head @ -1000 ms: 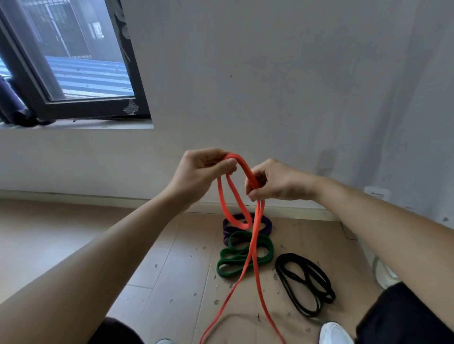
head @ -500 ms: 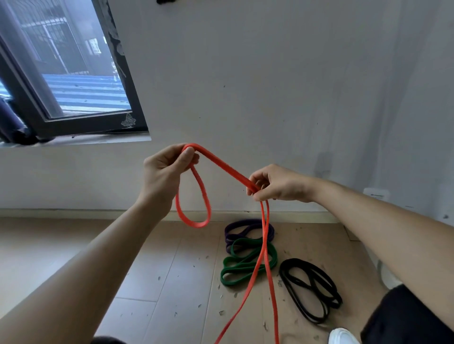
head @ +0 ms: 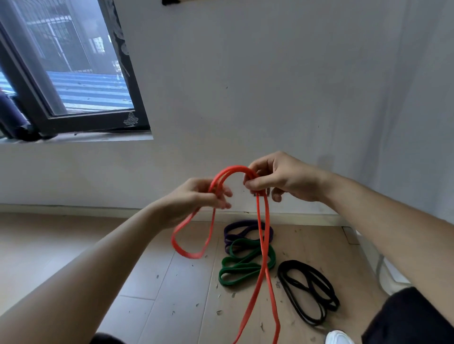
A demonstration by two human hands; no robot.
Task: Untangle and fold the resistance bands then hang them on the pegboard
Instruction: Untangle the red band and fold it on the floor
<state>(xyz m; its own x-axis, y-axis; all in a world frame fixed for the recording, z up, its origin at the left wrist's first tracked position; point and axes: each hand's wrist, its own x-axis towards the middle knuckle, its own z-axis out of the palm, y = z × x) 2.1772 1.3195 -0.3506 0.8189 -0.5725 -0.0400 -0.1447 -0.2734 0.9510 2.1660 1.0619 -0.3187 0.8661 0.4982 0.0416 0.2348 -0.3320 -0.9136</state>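
I hold a long red-orange resistance band in the air before the wall. My left hand grips one part of it, and a short loop hangs below that hand. My right hand pinches the band beside it, and an arch of doubled band joins the two hands. Two long strands drop from my right hand to the floor. On the floor by the wall lie a purple band, a green band overlapping it, and a black band to their right. No pegboard is in view.
A dark-framed window fills the upper left, with a sill below it. The white wall meets the wood floor at a skirting board. My white shoe and dark trouser leg show at the bottom right. A small dark object shows at the top edge.
My left hand has swung back to the right toward my right hand. The straight stretch of band between them has become a short doubled arch, and the loop under my left hand hangs lower.
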